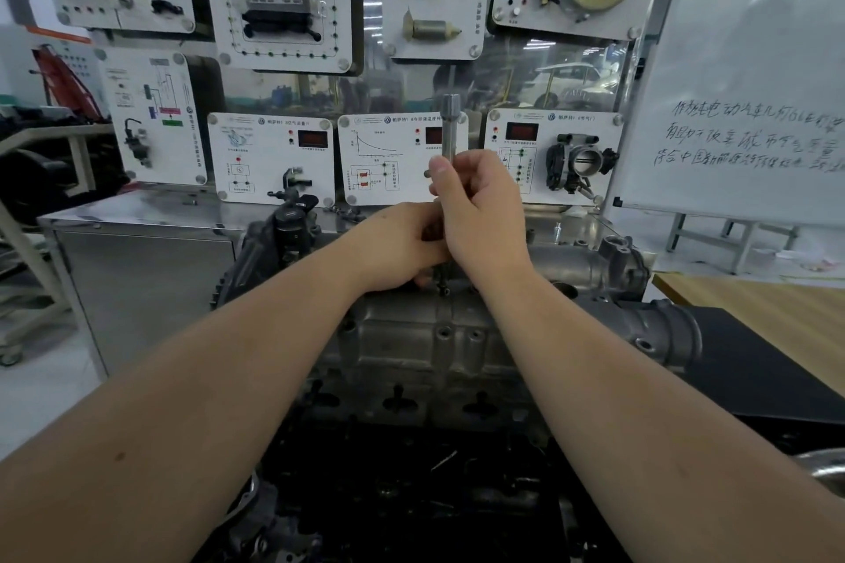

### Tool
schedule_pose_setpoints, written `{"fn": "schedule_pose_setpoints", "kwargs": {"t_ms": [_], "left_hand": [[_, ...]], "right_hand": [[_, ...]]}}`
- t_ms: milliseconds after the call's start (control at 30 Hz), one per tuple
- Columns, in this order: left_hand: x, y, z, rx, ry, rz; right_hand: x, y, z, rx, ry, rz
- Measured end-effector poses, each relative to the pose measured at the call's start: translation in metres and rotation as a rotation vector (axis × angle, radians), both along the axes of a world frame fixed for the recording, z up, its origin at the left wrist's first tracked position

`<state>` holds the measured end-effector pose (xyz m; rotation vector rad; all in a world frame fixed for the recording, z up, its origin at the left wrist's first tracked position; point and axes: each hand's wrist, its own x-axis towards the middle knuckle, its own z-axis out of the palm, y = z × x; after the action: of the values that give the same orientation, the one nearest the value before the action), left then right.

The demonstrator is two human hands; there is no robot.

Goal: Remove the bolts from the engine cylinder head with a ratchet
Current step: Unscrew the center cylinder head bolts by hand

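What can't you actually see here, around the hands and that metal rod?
- Lower end of the metal rod, head view: hidden behind the right hand gripping it.
- Left hand fingers: tucked behind the right hand, so what they hold cannot be told.
- Any bolt under the rod on the cylinder head: covered by both hands.
- Handwriting on the whiteboard: too blurred to read.

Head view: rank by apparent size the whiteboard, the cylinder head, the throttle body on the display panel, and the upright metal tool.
1. whiteboard
2. cylinder head, though it sits nearer the camera, so unsure
3. throttle body
4. metal tool, partly hidden by the hands
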<state>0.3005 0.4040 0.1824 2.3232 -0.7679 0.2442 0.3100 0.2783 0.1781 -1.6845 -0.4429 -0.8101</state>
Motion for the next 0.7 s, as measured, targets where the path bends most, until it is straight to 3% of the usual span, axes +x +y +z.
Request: {"fn": "schedule_pose_setpoints", "kwargs": {"t_ms": [200,367,700], "left_hand": [[-0.0007,-0.0014,-0.0015,-0.003,0.012,-0.006],[0.0013,0.0016,-0.0011,0.002,-0.005,-0.022],[-0.0039,-0.0014,0.0004,-0.037,0.003,-0.072]], "right_hand": [[0.0023,-0.0021,-0.0007,-0.056,0.012,-0.087],[0.0004,-0.0002,-0.0013,0.0,0.013,-0.021],[0.0007,-0.0036,-0.0004,-0.142,-0.056,-0.115]]}}
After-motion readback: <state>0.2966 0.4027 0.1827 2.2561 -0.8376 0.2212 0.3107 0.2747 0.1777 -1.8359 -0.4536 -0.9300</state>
